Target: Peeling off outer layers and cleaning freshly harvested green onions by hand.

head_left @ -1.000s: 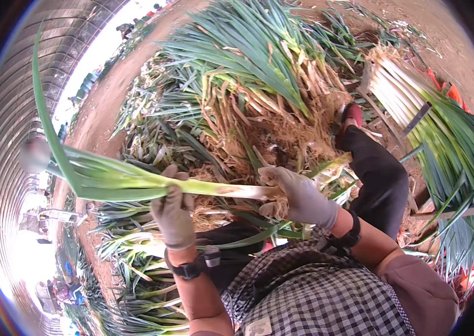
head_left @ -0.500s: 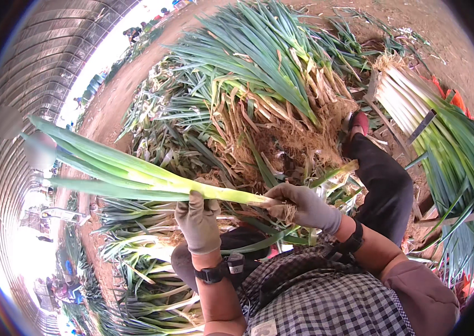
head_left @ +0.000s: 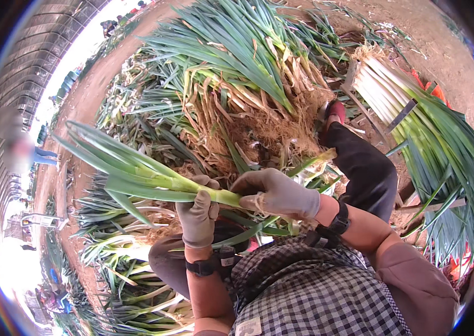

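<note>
Lying across both gloved hands, the long green leek [head_left: 153, 182] is gripped by the curled left hand [head_left: 198, 215] and pinched by the right hand [head_left: 276, 193].

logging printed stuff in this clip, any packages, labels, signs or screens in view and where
Label: small pale rectangular tag at the bottom edge, on the checked shirt; its print is too small to tell.
Wrist device: small dark block on the strap of the left wrist, below the gloved left hand that grips the leek; no lit screen shows.
No packages or signs can be made out.
</note>
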Tool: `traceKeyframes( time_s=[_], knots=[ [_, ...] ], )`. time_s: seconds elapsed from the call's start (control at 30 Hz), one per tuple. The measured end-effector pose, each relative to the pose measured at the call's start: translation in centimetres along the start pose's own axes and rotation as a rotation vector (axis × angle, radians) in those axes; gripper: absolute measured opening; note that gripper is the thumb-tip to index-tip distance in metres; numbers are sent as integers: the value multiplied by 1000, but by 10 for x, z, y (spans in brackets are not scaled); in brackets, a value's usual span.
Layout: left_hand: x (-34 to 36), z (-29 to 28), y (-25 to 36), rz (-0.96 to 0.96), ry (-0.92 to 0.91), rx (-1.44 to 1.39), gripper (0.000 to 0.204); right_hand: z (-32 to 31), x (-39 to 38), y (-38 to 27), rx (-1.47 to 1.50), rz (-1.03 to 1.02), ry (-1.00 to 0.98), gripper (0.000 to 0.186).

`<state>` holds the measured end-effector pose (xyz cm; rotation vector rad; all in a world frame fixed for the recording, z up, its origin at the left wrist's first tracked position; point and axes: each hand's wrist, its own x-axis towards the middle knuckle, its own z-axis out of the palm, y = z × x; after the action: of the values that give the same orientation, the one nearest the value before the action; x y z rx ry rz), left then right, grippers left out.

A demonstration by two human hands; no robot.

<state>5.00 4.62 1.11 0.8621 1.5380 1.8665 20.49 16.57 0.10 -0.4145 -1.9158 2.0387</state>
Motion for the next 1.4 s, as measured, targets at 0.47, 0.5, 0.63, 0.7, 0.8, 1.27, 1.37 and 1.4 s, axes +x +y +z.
traceKeyframes(
  time_s=[0.47, 0.5, 0.63, 0.7, 0.8, 1.27, 1.37, 1.4],
  knots=[
    [-9, -19, -22, 164, 233, -19, 35, 53, 40, -2, -200, 25, 74, 22],
    [-11, -21, -22, 162, 242, -24, 35, 55, 40, -5, -247, 16, 66, 18],
    [-15, -25, -17, 115, 277, -56, 30, 50, 47, -8, -366, 1, 65, 19],
    [-17, -25, -12, 120, 283, -63, 28, 46, 48, -10, -160, 56, 39, 24],
    [-16, -24, -12, 145, 322, -8, 40, 52, 45, -10, -213, -52, 52, 16],
    [-25, -22, 0, 165, 265, -55, 25, 47, 38, -31, -428, -17, 13, 24],
    [-27, -21, 8, 111, 257, -97, 29, 46, 36, -32, -448, -44, 25, 22],
    [-26, -23, 8, 134, 209, -119, 30, 47, 33, -32, -493, -106, 71, 18]
  ],
)
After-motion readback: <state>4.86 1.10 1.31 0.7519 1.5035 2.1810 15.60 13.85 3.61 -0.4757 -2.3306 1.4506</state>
